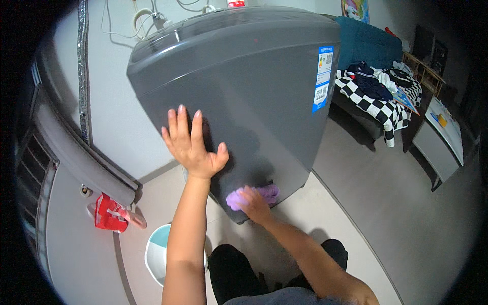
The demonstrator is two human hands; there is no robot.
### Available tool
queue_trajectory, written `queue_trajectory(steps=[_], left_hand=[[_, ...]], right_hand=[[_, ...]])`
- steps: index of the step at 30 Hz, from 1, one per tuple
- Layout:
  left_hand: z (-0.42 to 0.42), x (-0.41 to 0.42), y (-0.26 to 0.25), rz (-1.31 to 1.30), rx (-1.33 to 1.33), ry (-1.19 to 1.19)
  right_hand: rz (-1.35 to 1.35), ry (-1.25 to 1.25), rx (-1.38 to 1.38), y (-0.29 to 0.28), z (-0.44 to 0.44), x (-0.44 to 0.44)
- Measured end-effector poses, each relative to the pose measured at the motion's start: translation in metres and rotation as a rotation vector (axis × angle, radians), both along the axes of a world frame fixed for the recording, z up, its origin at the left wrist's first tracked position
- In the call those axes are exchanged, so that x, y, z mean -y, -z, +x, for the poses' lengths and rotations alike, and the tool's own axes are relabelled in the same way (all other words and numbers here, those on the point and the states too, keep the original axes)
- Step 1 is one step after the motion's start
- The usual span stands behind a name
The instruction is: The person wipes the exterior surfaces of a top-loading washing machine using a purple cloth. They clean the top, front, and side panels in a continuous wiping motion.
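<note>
A grey top-loading washing machine [267,106] stands right in front of me, a blue-and-white label [323,78] stuck near its right edge. My left hand [192,146] lies against the left side of its front panel, fingers spread, holding nothing. Low on the same panel, my right hand [256,206] presses a purple cloth [271,192] to the surface near the bottom edge. The fingers of that hand are slightly blurred and partly cover the cloth.
A white and teal bucket [157,249] stands on the floor, partly behind my left forearm. Further left are a red bag [108,215] and a pink object [133,218]. At right stand a sofa with a checkered cover [362,103] and a low table [438,145]. Cables [133,34] hang behind the machine.
</note>
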State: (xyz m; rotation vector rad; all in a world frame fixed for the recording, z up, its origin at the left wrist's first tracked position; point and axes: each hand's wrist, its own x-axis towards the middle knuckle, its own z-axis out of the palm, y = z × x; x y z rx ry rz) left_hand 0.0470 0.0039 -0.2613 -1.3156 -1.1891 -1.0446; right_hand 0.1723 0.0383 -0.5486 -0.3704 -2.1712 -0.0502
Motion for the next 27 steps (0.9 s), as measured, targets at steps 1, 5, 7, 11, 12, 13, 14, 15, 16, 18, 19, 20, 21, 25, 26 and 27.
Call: queue_trajectory(steps=[1,5,7,11,12,13,14,15,16,18,19,20,21,25,26,27], left_hand=[[-0.003,0.006,-0.001,-0.02,0.005,-0.019],[-0.01,0.023,-0.001,-0.114,0.074,0.168],[-0.018,0.034,0.003,-0.032,0.085,0.242],[-0.054,0.043,0.027,-0.021,0.404,0.323],[-0.066,0.044,0.035,-0.054,0.447,0.365],[-0.075,0.044,0.041,-0.085,0.493,0.409],[-0.076,0.042,0.039,-0.073,0.517,0.464],[-0.077,0.041,0.035,-0.06,0.54,0.511],[-0.074,0.038,0.03,-0.047,0.569,0.571],[-0.07,0.038,0.009,-0.006,0.638,0.679],[-0.068,0.04,-0.002,0.013,0.675,0.729],[-0.067,0.04,-0.009,-0.01,0.68,0.732],[-0.066,0.045,-0.02,-0.029,0.676,0.724],[-0.058,0.045,-0.044,-0.036,0.513,0.553],[-0.051,0.044,-0.048,-0.035,0.475,0.476],[-0.049,0.045,-0.054,-0.018,0.408,0.453]], right_hand=[[-0.016,0.017,-0.029,-0.015,-0.008,0.004],[-0.028,-0.027,-0.069,-0.113,-0.025,0.004],[0.09,-0.038,-0.2,-0.159,-0.034,0.001],[0.292,-0.053,-0.303,-0.259,-0.052,0.001],[0.314,-0.07,-0.328,-0.281,-0.059,0.003],[0.362,-0.077,-0.356,-0.303,-0.066,0.005],[0.415,-0.05,-0.402,-0.326,-0.07,0.006],[0.451,-0.049,-0.444,-0.345,-0.078,0.008],[0.471,-0.028,-0.48,-0.36,-0.081,0.008],[0.478,-0.002,-0.526,-0.36,-0.087,0.007],[0.464,0.003,-0.533,-0.352,-0.09,0.007],[0.448,0.008,-0.539,-0.342,-0.091,0.006],[0.461,-0.006,-0.519,-0.329,-0.094,0.007],[0.486,-0.014,-0.464,-0.261,-0.095,0.005],[0.469,-0.022,-0.428,-0.247,-0.092,0.004],[0.452,-0.031,-0.396,-0.234,-0.089,0.004]])
